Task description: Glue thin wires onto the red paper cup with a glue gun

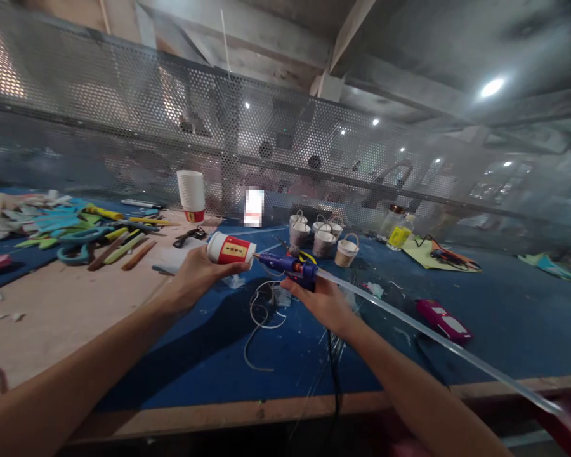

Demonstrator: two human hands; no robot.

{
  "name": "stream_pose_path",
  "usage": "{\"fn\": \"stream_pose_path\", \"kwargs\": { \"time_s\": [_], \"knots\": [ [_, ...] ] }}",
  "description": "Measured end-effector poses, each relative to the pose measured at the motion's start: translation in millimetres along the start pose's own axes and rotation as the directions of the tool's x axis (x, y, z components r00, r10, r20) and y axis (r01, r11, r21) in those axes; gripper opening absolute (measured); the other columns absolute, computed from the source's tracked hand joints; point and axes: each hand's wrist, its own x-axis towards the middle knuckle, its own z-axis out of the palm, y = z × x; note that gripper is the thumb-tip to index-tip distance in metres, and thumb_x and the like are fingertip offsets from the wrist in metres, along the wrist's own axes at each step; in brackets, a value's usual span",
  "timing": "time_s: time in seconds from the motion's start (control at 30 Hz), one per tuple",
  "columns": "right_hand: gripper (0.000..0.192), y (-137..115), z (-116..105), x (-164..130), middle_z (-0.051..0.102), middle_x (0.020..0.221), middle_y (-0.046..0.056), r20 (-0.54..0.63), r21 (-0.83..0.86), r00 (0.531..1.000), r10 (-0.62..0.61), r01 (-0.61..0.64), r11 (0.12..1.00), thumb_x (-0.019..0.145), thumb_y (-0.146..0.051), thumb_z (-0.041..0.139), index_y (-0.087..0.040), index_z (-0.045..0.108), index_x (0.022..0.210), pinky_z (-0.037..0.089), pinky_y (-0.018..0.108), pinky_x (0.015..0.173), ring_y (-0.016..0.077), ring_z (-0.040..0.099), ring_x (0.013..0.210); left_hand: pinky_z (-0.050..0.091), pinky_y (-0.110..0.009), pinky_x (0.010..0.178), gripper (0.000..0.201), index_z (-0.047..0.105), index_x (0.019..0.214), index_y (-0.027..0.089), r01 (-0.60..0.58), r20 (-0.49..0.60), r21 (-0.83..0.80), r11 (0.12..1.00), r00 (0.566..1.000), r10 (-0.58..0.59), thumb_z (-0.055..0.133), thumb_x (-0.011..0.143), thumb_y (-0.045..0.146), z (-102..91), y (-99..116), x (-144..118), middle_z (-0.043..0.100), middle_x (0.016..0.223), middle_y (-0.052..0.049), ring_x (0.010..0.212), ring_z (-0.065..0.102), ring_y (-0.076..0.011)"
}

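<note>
1. My right hand (321, 303) is wrapped around the grip of the blue glue gun (290, 263), fingers closed on it, though I cannot tell where the trigger finger sits. A long clear glue stick (433, 336) trails out of its back toward me, and its black cord (334, 374) drops over the near edge of the table (195, 419).
2. My left hand (195, 274) grips the paper cup (231, 249), held sideways, fingers curled around its wall and thumb on top; its end faces the gun's nozzle, which is just beside it or touching.
3. To do this well, I judge I should keep the cup steady, squeeze slowly, and keep my fingertips clear of the hot tip.
4. Below lies a loop of pale cord (261, 314) on the blue mat.
5. Further out stand 4 small baskets (323, 240), a stack of cups (191, 193), and a clutter of scissors (78, 244) and coloured scraps at left.
6. A pink object (443, 320) lies at right.
</note>
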Motion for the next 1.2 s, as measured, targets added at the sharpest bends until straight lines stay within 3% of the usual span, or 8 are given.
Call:
{"fn": "stream_pose_path", "kwargs": {
  "time_s": [0.17, 0.6, 0.9, 1.2],
  "knots": [
    [0.023, 1.1, -0.8, 0.8, 0.07, 0.107, 0.005, -0.023, -0.106, 0.998, -0.055, 0.053, 0.993, 0.09, -0.046, 0.067, -0.027, 0.067, 0.103, 0.051, 0.043, 0.093, 0.0257, 0.064, 0.102, 0.05, -0.03, 0.063, 0.038, 0.077, 0.096, 0.017, -0.032, 0.027, 0.016, 0.999, 0.999, 0.032, 0.09, 0.063, 0.032, -0.7, -5.0, 1.6, 0.075, 0.081, -0.005, 0.072, 0.066, -0.0205],
    [0.033, -0.3, -1.5, 1.2, 0.07, 0.103, 0.006, -0.006, -0.147, 0.993, -0.115, 0.112, 0.983, 0.09, -0.052, 0.066, -0.024, 0.066, 0.108, 0.054, 0.039, 0.083, 0.0241, 0.065, 0.091, 0.05, -0.026, 0.059, 0.031, 0.075, 0.092, 0.016, -0.05, 0.026, 0.069, 0.996, 0.998, 0.048, 0.086, 0.066, 0.028, -2.0, -5.2, 2.1, 0.075, 0.077, -0.003, 0.067, 0.065, -0.0172],
    [0.03, -5.0, -1.8, 0.2, 0.069, 0.095, 0.006, -0.006, -0.277, 0.989, -0.147, 0.139, 0.951, 0.093, -0.051, 0.062, -0.023, 0.065, 0.103, 0.051, 0.035, 0.075, 0.0221, 0.063, 0.085, 0.046, -0.023, 0.056, 0.025, 0.074, 0.086, 0.015, -0.014, 0.003, 0.079, 0.997, 1.0, 0.014, 0.085, 0.065, 0.022, -0.1, -1.2, 0.3, 0.072, 0.072, 0.0, 0.062, 0.06, -0.0134],
    [0.031, -2.3, -1.6, 0.7, 0.069, 0.096, 0.007, -0.01, -0.233, 0.989, -0.148, 0.142, 0.962, 0.092, -0.051, 0.064, -0.023, 0.066, 0.104, 0.053, 0.037, 0.078, 0.0233, 0.064, 0.088, 0.047, -0.022, 0.057, 0.026, 0.074, 0.087, 0.017, -0.029, 0.019, 0.077, 0.997, 0.999, 0.028, 0.086, 0.065, 0.025, -1.0, -5.5, 2.3, 0.073, 0.073, 0.0, 0.064, 0.062, -0.0136]
  ]
}}
